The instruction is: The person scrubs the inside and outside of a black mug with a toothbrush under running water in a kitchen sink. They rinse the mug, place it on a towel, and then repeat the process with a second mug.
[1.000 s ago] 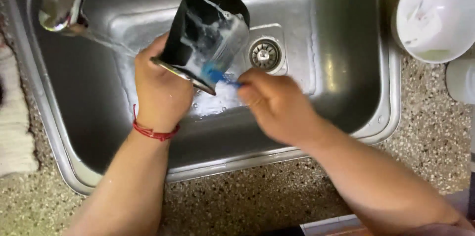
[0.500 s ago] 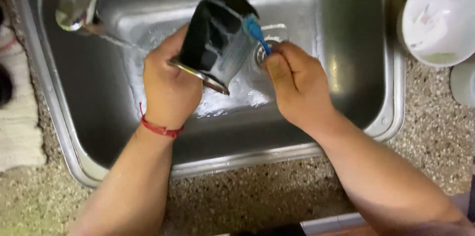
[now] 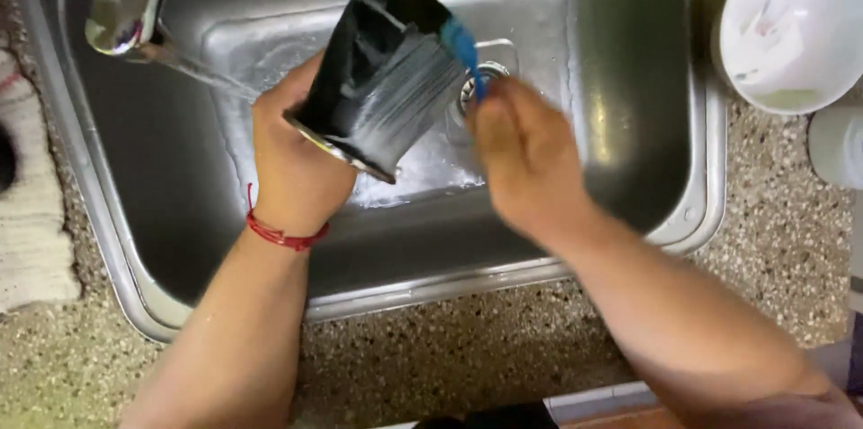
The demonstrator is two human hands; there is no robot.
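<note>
L hand (image 3: 292,155) grips black cup (image 3: 382,74) over sink (image 3: 629,78); R hand (image 3: 526,155) clenched on blue brush (image 3: 463,47) at cup's side. Faucet (image 3: 121,2) runs w/ water; white bowl (image 3: 796,24) on counter nearby.

Black cup (image 3: 378,69), blue brush (image 3: 463,47), red wristband (image 3: 286,236), steel-grey sink (image 3: 620,78), speckled counter (image 3: 449,348).

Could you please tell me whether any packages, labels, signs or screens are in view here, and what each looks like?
None can be made out: no package, label, sign or screen shows.
The left hand holds a plain black cup over the steel sink.
The right hand holds a blue brush against the cup.
A white bowl stands on the counter at the upper right.
</note>
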